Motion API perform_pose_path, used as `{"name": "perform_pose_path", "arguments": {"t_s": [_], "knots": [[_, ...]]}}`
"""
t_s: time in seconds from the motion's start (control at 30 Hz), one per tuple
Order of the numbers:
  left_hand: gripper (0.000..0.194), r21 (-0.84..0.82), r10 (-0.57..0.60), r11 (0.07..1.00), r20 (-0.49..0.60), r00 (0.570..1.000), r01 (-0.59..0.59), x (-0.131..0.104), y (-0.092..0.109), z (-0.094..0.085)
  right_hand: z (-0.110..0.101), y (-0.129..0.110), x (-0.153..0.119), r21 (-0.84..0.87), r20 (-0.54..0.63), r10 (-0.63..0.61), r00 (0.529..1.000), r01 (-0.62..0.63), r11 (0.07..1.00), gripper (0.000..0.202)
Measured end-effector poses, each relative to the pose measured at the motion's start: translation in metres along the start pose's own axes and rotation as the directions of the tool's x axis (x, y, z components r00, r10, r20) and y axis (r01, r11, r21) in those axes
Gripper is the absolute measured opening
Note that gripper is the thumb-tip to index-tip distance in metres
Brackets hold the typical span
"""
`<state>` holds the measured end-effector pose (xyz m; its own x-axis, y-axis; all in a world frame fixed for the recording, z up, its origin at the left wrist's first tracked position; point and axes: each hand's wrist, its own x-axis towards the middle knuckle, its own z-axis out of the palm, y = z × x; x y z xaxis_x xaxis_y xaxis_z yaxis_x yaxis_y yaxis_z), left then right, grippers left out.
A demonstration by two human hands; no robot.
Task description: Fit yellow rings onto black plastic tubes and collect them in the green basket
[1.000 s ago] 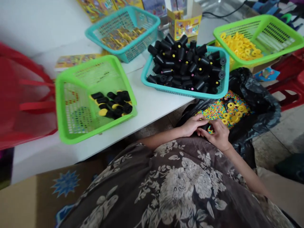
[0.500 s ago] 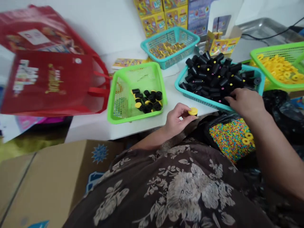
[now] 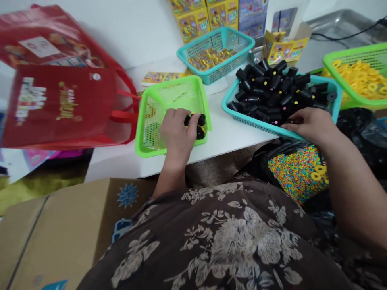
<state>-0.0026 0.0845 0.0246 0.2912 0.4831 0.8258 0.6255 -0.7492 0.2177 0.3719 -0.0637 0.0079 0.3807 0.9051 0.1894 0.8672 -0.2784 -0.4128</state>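
My left hand [image 3: 178, 131] reaches down into the green basket [image 3: 140, 151], its fingers curled over short black cylinders with yellow ends [image 3: 200, 132]. Its fingertips are partly hidden, so whether a cylinder is gripped there does not show. My right hand [image 3: 313, 124] is at the front edge of the teal basket [image 3: 250, 125], thumb and fingers closing around a black tube among the heap of black tubes [image 3: 272, 90]. Some of these tubes show small yellow or pink dots on their ends.
Behind stand a second teal basket [image 3: 184, 54] of small yellow-brown pieces and stacked yellow boxes [image 3: 193, 24]. At right is a green basket of yellow rings [image 3: 359, 80]. Below lie colourful small beads [image 3: 293, 173] in a black bag. Red bags [image 3: 69, 108] and a cardboard box [image 3: 60, 225] are left.
My left hand has moved left from the table's front edge into the green basket, taking a black cylinder with a yellow cap. My right hand stays at the tubes, shifted slightly.
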Motion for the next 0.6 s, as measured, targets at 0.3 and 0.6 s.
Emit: {"name": "perform_pose_path", "arguments": {"t_s": [0.3,0.6], "knots": [[0.028,-0.740,0.545,0.665,0.384,0.745,-0.105,-0.072,0.125,0.072,-0.033,-0.013,-0.075,0.023,-0.322,0.087,0.943,-0.084,0.996,0.045],[0.010,-0.667,0.619,0.745,0.685,0.384,-0.013,-0.117,0.173,0.144,0.023,0.010,-0.187,-0.493,0.406,0.439,0.802,-0.212,0.844,0.030]]}}
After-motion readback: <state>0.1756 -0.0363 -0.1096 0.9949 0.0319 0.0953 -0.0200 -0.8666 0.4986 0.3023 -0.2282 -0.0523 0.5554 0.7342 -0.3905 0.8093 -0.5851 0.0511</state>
